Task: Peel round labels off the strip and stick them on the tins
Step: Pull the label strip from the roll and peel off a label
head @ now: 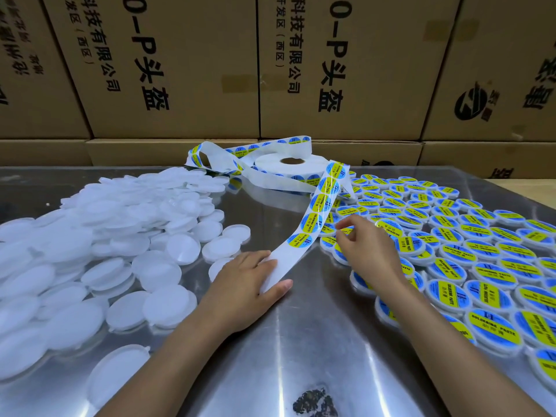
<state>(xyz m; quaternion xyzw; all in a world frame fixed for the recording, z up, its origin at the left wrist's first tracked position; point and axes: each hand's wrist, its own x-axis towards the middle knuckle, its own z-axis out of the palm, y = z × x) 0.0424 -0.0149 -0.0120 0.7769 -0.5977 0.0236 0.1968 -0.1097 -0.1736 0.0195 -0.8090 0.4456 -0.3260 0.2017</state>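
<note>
Left hand (246, 281): grips strip (313, 215), five labels showing
Right hand (365, 248): pinches one label (346, 231)
Surface (285, 341): one roll (293, 165), tins (487, 272) uncountable

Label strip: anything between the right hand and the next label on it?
Nothing visible. The right hand sits just right of the label strip, fingers curled near the lowest label, with only bare air between. The left hand holds the strip's empty end below it, out of the way.
</note>
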